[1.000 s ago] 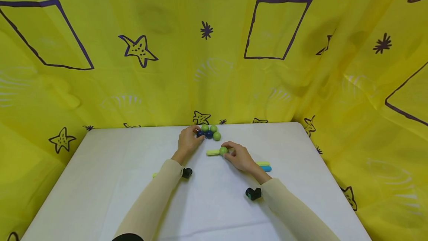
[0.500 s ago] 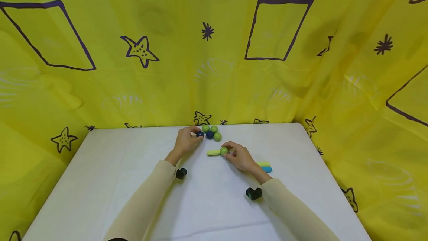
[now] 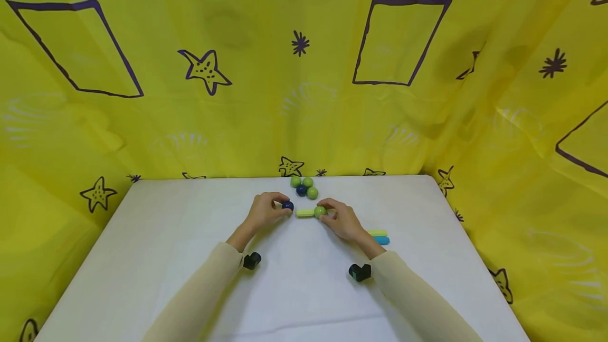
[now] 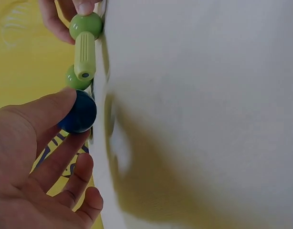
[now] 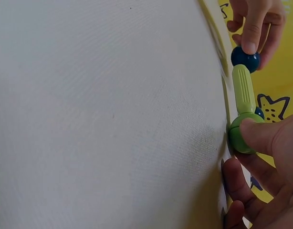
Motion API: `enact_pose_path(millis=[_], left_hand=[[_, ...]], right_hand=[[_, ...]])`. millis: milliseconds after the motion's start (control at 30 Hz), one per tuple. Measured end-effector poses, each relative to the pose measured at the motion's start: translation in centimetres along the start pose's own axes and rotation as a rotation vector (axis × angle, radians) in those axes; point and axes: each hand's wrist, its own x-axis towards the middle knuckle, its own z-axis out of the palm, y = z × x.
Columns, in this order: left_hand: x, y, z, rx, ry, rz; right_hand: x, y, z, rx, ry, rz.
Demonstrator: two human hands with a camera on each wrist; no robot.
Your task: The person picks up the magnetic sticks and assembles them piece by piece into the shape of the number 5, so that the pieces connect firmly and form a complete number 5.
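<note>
My left hand (image 3: 264,212) pinches a dark blue ball (image 3: 287,205) between thumb and fingers, just left of a yellow-green rod (image 3: 305,214). A green ball (image 3: 320,211) is joined to the rod's right end, and my right hand (image 3: 344,221) pinches that ball. In the left wrist view the blue ball (image 4: 80,112) is close to the rod's free end (image 4: 85,57); a small gap separates them. The right wrist view shows my thumb on the green ball (image 5: 242,138), with the rod (image 5: 243,88) pointing toward the blue ball (image 5: 245,59).
Behind the hands, near the far edge of the white table (image 3: 190,210), several green balls (image 3: 312,192) cluster around another dark blue ball (image 3: 301,190). Beside the right wrist lie a yellow-green rod (image 3: 378,233) and a blue rod (image 3: 381,240). A yellow patterned curtain (image 3: 256,120) surrounds the table.
My left hand has drawn the blue ball away from the cluster, toward me and down beside the rod's left end. The right hand has kept its hold on the green ball, nearly still.
</note>
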Motion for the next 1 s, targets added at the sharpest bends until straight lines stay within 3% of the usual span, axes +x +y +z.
enact_pose_path(millis=[400,1000], left_hand=[[-1.4,0.2,0.4,-0.041,-0.044,-0.008],[-1.5,0.1,0.7,-0.038,-0.057,0.016]], right_hand=[[0.0,0.0,-0.1,-0.001,0.0,-0.013],[-0.1,0.1,0.0,-0.007,0.006,-0.012]])
